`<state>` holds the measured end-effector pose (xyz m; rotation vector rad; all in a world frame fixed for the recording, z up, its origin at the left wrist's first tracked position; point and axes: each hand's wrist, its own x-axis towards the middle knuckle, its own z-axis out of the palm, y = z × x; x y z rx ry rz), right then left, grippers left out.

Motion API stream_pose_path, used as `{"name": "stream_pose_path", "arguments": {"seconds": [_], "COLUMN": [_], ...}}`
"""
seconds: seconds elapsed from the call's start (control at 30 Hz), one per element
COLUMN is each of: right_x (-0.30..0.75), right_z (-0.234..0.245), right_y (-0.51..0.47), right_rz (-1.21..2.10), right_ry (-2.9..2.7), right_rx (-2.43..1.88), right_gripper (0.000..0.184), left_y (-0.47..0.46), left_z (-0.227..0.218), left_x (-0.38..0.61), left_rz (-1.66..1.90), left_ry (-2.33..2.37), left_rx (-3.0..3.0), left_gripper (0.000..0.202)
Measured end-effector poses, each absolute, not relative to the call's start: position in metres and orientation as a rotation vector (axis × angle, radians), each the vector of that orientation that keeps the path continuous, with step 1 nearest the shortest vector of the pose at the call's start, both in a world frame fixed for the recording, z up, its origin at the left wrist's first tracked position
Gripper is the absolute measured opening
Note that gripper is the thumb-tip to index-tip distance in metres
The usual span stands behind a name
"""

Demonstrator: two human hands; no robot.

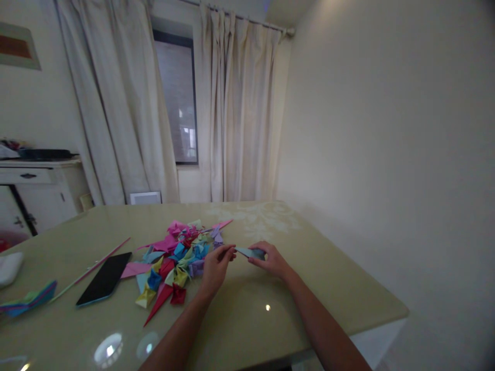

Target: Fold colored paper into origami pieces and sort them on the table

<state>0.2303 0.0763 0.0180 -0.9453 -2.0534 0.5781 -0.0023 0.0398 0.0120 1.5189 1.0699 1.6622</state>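
Between my two hands, just above the table, is a pale blue piece of folded paper with a narrow point toward the left. My left hand is closed, its thumb and fingertips pinching the pointed end. The wider end sits in my right hand, thumb below and fingers over the top. Left of my left hand lies a pile of folded paper pieces in pink, red, yellow, blue, green and purple, some of them pointed.
A black tablet or phone lies left of the pile, beside a thin pink and green strip. Farther left are coloured paper strips and a white object. The glossy table meets a wall on the right.
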Motion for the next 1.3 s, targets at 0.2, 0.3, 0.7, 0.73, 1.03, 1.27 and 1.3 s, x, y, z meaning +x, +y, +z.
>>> {"name": "stream_pose_path", "arguments": {"seconds": [0.2, 0.3, 0.7, 0.73, 1.03, 1.27, 1.3], "right_x": [0.221, 0.218, 0.235, 0.235, 0.224, 0.216, 0.215], "right_z": [0.025, 0.026, 0.041, 0.037, 0.023, 0.025, 0.024], "right_y": [0.068, 0.068, 0.005, -0.007, -0.04, -0.025, -0.023], "right_rz": [0.338, 0.292, 0.499, 0.544, 0.718, 0.578, 0.551], "right_ry": [-2.209, -2.225, -2.439, -2.467, -2.445, -2.579, -2.585], "right_rx": [-0.894, -0.934, -1.123, -1.116, -1.058, -0.95, -0.935], "right_gripper": [0.043, 0.032, 0.021, 0.022, 0.028, 0.04, 0.043], "left_y": [0.037, 0.039, 0.044, 0.04, 0.022, 0.038, 0.041], "left_z": [0.014, 0.015, 0.036, 0.035, 0.023, 0.029, 0.029], "left_x": [0.001, 0.001, -0.05, -0.049, -0.038, -0.042, -0.041], "left_rz": [1.659, 1.642, 1.659, 1.505, 0.727, 1.283, 1.394], "left_ry": [1.074, 1.053, 1.747, 1.847, 2.203, 1.787, 1.679], "left_rx": [1.525, 1.526, 1.71, 1.843, 2.397, 2.146, 2.061], "left_gripper": [0.033, 0.033, 0.03, 0.028, 0.02, 0.019, 0.018]}}
